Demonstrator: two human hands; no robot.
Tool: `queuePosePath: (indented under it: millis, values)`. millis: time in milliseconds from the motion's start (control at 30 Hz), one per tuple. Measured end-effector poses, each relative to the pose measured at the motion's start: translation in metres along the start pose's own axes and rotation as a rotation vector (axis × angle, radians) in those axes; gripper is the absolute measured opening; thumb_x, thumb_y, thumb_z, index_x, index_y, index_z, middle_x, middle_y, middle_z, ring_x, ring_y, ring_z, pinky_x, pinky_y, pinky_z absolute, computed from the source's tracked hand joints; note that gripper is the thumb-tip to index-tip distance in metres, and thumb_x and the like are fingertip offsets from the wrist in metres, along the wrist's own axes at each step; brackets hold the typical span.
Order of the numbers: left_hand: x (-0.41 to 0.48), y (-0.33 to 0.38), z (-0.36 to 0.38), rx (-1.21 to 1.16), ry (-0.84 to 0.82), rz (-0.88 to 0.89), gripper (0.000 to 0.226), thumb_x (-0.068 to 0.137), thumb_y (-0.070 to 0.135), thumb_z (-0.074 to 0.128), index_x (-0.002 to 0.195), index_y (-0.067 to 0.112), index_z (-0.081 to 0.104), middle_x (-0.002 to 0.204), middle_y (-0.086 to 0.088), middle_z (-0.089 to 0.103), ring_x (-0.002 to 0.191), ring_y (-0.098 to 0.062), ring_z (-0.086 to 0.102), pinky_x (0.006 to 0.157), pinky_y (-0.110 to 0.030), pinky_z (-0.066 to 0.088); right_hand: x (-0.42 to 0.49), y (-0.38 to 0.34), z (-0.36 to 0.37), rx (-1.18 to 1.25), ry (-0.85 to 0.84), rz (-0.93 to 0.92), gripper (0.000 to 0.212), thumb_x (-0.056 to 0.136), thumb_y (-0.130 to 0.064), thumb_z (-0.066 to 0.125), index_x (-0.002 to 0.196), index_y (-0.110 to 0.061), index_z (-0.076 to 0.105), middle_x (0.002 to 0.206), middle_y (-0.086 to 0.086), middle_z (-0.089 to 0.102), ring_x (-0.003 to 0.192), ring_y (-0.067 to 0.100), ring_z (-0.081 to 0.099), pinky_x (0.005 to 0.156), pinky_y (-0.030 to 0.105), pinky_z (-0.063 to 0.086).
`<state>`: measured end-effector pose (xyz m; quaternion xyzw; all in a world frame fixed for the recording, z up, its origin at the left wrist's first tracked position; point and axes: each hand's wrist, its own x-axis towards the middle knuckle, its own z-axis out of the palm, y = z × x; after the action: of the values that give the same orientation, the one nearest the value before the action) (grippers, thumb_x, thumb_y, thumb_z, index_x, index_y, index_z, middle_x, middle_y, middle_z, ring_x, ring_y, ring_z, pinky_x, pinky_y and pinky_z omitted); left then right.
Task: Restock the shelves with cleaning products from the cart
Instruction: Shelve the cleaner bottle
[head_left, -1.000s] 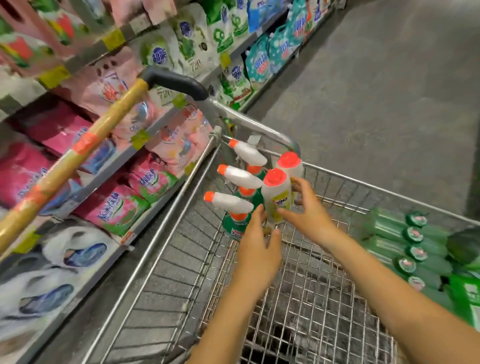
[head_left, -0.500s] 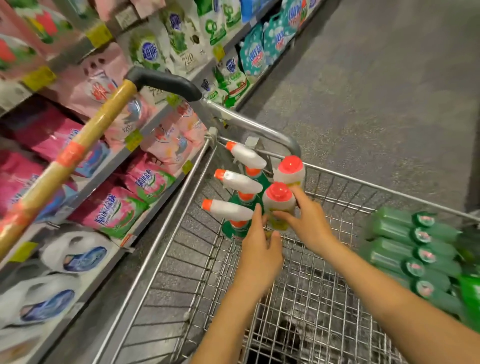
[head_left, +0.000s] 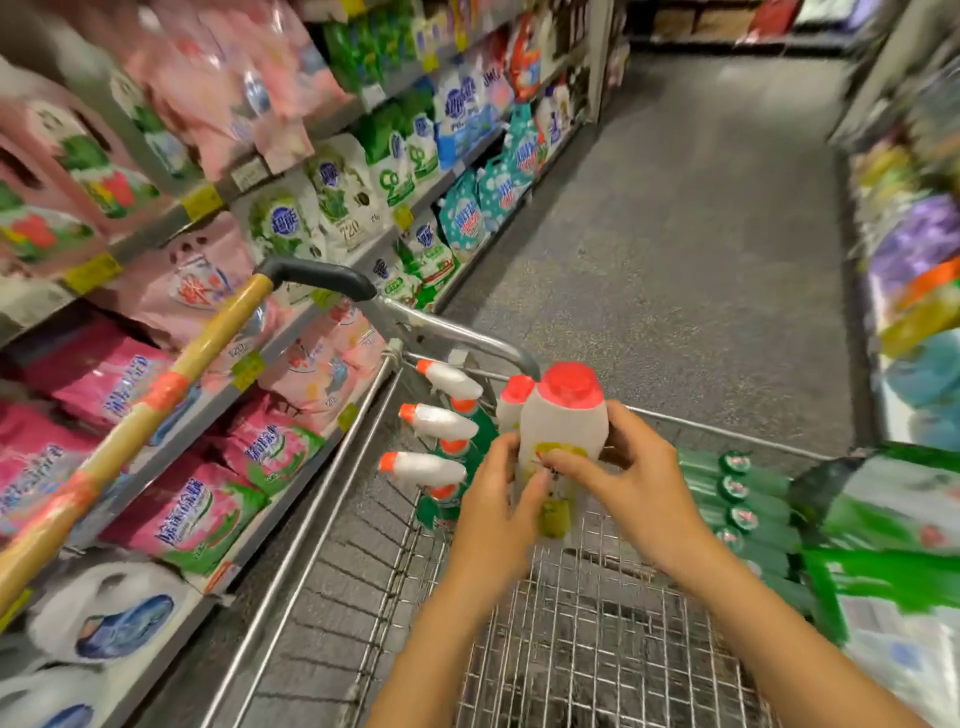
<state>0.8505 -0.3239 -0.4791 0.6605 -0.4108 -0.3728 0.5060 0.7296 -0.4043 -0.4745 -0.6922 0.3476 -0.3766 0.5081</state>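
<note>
Along the left edge run grey metal store shelves (head_left: 156, 231), stacked with soft pink, white and green plastic pouches of detergent (head_left: 98, 374). Yellow price tags sit on the shelf edges.

A long yellow pole banded with orange tape (head_left: 156, 410) slants across the shelves and ends in a dark grey cap.

Beside the shelves stands a silver wire shopping cart (head_left: 311, 525). In its far left corner, three green spray bottles with white trigger heads and orange nozzles (head_left: 447, 423) stand upright in a row, nozzles pointing left.

Just right of them, at the cart's far end, a white plastic bottle with a red cap and a yellow label (head_left: 563, 415) is held upright by both hands. The left hand (head_left: 498, 514) pinches its lower left side with fingers and thumb. The right hand (head_left: 639, 488) wraps its right side, with the thumb across the label. The bottle's base is blurred between the hands.

Close behind it stands a second white bottle with a red cap (head_left: 511, 405), partly hidden.

Along the cart's right side, a stack of green bottles with green and red caps (head_left: 748, 499) lies sideways, with the caps facing into the cart.

Blurred green and white packs (head_left: 883, 519) fill the near right corner.

Grey speckled floor (head_left: 675, 234) stretches ahead down the aisle.
</note>
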Motion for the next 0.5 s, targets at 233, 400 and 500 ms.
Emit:
queuePosePath:
  millis: [233, 400, 500]
  values:
    - [-0.036, 0.04, 0.005, -0.102, -0.146, 0.152, 0.023, 0.083, 0.026, 0.056, 0.106, 0.031, 0.055, 0.109, -0.005, 0.065, 0.108, -0.023, 0.061, 0.097, -0.048, 0.047, -0.046, -0.062, -0.015, -0.025, 0.14, -0.065, 0.026, 0.077, -0.015, 0.079, 0.095, -0.026, 0.065, 0.086, -0.005, 0.071, 0.08, 0.013, 0.066, 0.074, 0.035, 0.052]
    - [-0.075, 0.066, 0.003, -0.212, -0.243, 0.281, 0.024, 0.087, 0.013, 0.063, 0.103, 0.031, 0.059, 0.101, 0.005, 0.07, 0.096, -0.012, 0.066, 0.084, -0.029, 0.053, -0.101, -0.113, -0.018, -0.008, 0.261, -0.094, 0.027, 0.075, -0.029, 0.071, 0.1, -0.024, 0.065, 0.093, 0.0, 0.072, 0.089, 0.019, 0.068, 0.081, 0.039, 0.055]
    - [-0.106, 0.084, 0.003, -0.251, -0.328, 0.349, 0.021, 0.09, 0.009, 0.062, 0.101, 0.026, 0.06, 0.095, 0.004, 0.07, 0.087, -0.01, 0.066, 0.075, -0.023, 0.053, -0.146, -0.139, -0.021, -0.007, 0.324, -0.11, 0.029, 0.078, -0.027, 0.068, 0.106, -0.019, 0.065, 0.099, 0.001, 0.073, 0.092, 0.013, 0.068, 0.079, 0.025, 0.054]
